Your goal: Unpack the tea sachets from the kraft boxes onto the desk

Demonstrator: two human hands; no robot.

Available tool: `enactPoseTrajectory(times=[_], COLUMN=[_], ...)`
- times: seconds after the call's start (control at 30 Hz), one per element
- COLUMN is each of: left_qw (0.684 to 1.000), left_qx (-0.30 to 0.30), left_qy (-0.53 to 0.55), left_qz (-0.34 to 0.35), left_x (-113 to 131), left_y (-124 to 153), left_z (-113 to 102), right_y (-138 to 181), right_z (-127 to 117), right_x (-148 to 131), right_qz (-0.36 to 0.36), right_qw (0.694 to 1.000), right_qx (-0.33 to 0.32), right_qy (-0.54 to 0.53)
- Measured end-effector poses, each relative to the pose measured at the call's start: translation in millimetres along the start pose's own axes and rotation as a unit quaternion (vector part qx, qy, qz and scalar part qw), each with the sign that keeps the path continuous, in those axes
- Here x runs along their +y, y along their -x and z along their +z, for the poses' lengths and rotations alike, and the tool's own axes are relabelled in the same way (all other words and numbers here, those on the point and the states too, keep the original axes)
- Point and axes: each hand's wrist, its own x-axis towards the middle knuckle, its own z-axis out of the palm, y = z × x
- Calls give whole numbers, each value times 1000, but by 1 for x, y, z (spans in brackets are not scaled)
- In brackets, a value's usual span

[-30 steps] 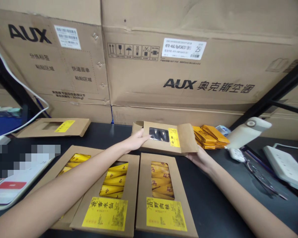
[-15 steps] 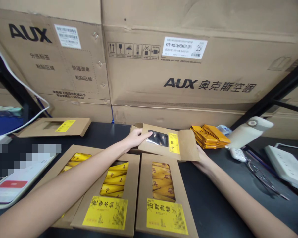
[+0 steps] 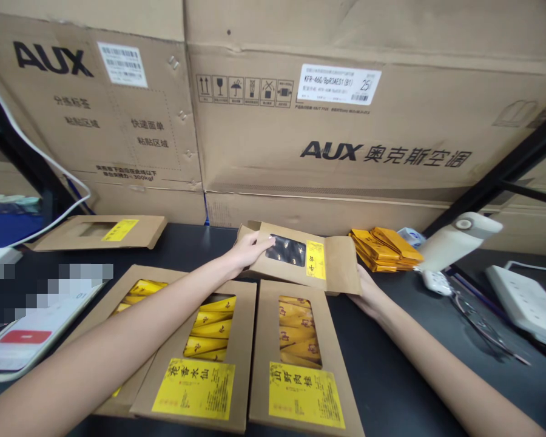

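Note:
Between my hands is a brown cardboard box [image 3: 295,276] with a clear window, dark inside, and a yellow label. Its right end flap [image 3: 343,264] stands open. My left hand [image 3: 247,250] grips the box's left end, thumb on top near the window and fingers hidden behind. At the flap end, my right hand [image 3: 368,291] holds the box from the side, its fingers out of sight behind the flap. Nearer me lie window boxes filled with yellow packets: one box [image 3: 293,383] below the held one, another box [image 3: 239,376] beside it, and a third box [image 3: 131,382] partly under my left forearm.
A flat windowed box [image 3: 150,227] lies at the back left. Orange packets [image 3: 384,249] are stacked right of the held box, beside a white bottle [image 3: 459,240]. Glasses [image 3: 486,334], a power strip [image 3: 528,303] and a phone [image 3: 27,334] rest on the black table. Large cartons [image 3: 255,158] stand behind.
The held box has shifted slightly left and tilted a little, with both hands still on it. The other boxes have stayed in place.

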Motion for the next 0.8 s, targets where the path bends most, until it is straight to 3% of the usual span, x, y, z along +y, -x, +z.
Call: enactPoseTrajectory(times=[0.43,0.8], left_qw=[997,990], left_qx=[0,-12], left_qy=[-55,-136], left_qz=[62,20], left_x=[-6,-1], left_y=[-5,2], left_z=[-4,-2], right_y=[1,3], right_z=[3,7], right_x=[-1,1], right_qz=[3,-30], right_qw=[1000,999], right_qx=[3,12], right_qy=[10,-13])
